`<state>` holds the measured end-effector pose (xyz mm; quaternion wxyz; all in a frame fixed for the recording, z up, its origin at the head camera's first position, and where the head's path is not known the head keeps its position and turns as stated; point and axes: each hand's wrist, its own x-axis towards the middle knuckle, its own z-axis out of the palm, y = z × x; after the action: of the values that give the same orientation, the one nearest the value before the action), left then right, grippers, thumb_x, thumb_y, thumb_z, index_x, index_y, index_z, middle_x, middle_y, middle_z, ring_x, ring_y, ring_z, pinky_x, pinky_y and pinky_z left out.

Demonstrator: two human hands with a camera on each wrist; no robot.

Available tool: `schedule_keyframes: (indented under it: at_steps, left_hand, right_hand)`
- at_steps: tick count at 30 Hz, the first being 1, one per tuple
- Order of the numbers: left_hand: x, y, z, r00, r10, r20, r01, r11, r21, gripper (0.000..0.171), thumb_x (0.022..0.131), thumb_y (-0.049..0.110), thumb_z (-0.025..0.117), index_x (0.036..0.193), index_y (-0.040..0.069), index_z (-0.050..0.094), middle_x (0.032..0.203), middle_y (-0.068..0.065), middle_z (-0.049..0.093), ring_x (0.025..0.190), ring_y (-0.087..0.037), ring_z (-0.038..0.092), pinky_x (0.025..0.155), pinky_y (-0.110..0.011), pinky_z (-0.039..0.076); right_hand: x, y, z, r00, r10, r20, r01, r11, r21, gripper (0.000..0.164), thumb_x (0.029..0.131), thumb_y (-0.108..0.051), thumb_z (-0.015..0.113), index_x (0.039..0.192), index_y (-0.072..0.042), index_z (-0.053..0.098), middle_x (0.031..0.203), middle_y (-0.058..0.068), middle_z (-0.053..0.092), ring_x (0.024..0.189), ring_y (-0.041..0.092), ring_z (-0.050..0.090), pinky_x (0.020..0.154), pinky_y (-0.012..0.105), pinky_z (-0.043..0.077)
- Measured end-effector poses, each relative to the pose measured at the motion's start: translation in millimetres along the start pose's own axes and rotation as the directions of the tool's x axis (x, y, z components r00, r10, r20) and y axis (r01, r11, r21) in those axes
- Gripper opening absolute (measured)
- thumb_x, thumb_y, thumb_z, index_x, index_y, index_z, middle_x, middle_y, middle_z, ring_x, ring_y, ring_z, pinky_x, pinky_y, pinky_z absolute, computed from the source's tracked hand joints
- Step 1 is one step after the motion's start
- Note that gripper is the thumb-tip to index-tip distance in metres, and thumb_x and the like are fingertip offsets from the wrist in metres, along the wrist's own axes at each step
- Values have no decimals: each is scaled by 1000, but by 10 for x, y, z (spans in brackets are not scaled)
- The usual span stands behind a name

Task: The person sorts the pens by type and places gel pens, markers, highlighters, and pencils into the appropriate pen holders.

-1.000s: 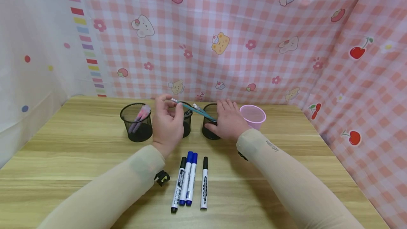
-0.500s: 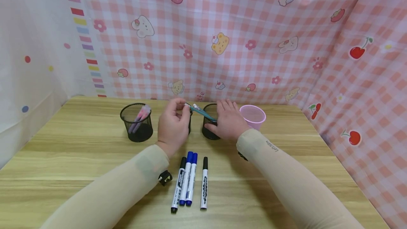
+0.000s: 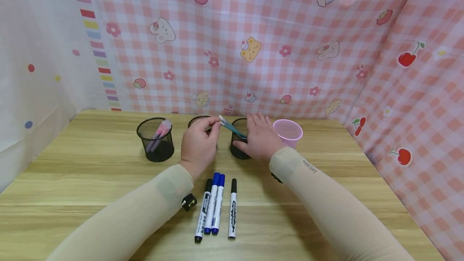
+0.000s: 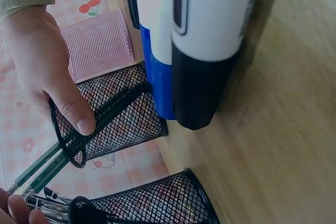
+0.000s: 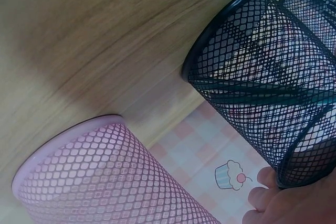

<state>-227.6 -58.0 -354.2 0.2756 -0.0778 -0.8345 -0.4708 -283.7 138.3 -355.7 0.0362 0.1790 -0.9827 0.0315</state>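
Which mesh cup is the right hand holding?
The black cup third from the left: the right hand grips its rim, and teal pens lean out of it.

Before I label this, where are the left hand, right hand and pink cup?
Left hand (image 3: 197,145), head view: its back.
Right hand (image 3: 262,139), head view: its back.
Pink cup (image 5: 107,174), right wrist view: mesh wall.

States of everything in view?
Left black mesh cup: upright, holding pink-purple pens
Middle black mesh cup: upright, holding slim pens
Right black mesh cup: upright
Teal pencils: leaning in right cup
Pink mesh cup: upright
Blue markers: capped, flat
Black markers: capped, flat
Left hand: pinching a pencil's end
Right hand: gripping right cup
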Motion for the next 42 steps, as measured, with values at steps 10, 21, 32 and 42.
schedule_keyframes:
  at_steps: [10, 21, 32, 42]
  left_hand:
    - [6, -11, -51, 997, 0, 77, -7, 996, 91, 27, 105, 31, 65, 125, 18, 78, 123, -1, 75, 118, -21, 69, 98, -43, 58]
    - [-21, 41, -33, 986, -15, 165, -14, 984, 177, 36, 102, 33, 70, 135, 21, 73, 124, -5, 68, 93, -22, 69, 73, -38, 57]
    - [-84, 99, -132, 966, -39, 254, -11, 981, 193, 43, 104, 38, 66, 143, 20, 68, 128, -7, 63, 84, -20, 65, 67, -33, 53]
    - [-186, 70, -318, 930, 1, 367, -87, 972, 217, 41, 102, 36, 68, 137, 16, 68, 112, -3, 70, 82, -17, 64, 70, -35, 54]
  right_hand:
    - [9, 17, 6, 1000, -4, 3, 4, 1000, -3, 101, 99, -69, 57, 164, 2, 25, 168, 20, 33, 161, 41, 23, 133, 55, 14]
    - [16, 25, 22, 1000, 2, 3, -2, 1000, -6, 101, 98, -69, 57, 163, 2, 26, 168, 20, 33, 161, 41, 23, 133, 55, 14]
    - [-1, -3, 18, 1000, 9, 15, -8, 1000, -10, 102, 98, -70, 57, 164, 2, 26, 168, 20, 33, 161, 41, 23, 133, 54, 14]
    - [-12, -6, -38, 999, 15, 38, -15, 1000, 8, 106, 96, -72, 59, 165, 0, 25, 171, 20, 30, 162, 40, 20, 134, 55, 11]
